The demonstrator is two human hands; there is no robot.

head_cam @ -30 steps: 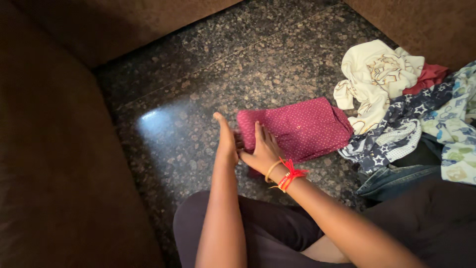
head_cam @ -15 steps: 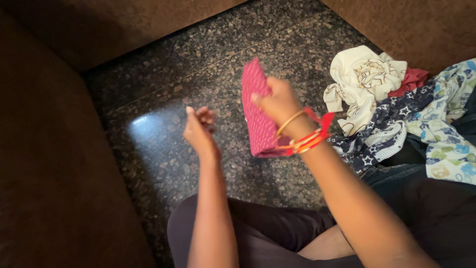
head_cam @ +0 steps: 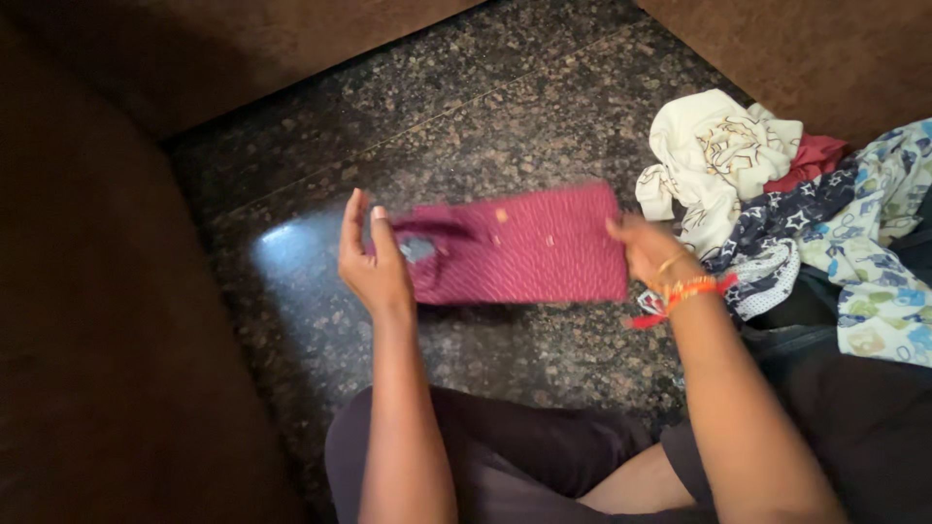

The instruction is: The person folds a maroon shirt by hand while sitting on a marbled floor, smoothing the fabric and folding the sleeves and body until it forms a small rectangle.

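Note:
A folded magenta dotted shirt [head_cam: 524,247] is stretched flat between my two hands just above the dark speckled stone floor [head_cam: 456,126]. My left hand [head_cam: 374,262] holds its left end, where the collar shows, with fingers pointing up. At the shirt's right end, my right hand [head_cam: 646,247] grips the edge; the wrist carries a gold bangle and red thread. The picture is motion-blurred around the shirt.
A heap of unfolded clothes lies at the right: a cream printed top [head_cam: 718,146], a red piece [head_cam: 820,155], a navy star-print garment [head_cam: 777,243], a light patterned cloth [head_cam: 883,252]. Brown upholstery [head_cam: 97,291] borders the floor at left and behind. My crossed legs in dark trousers [head_cam: 524,456] are below.
The shirt lay on the floor under both hands, then my right hand lifted it upright. Now it is turned flat again, with my left hand back on its left end.

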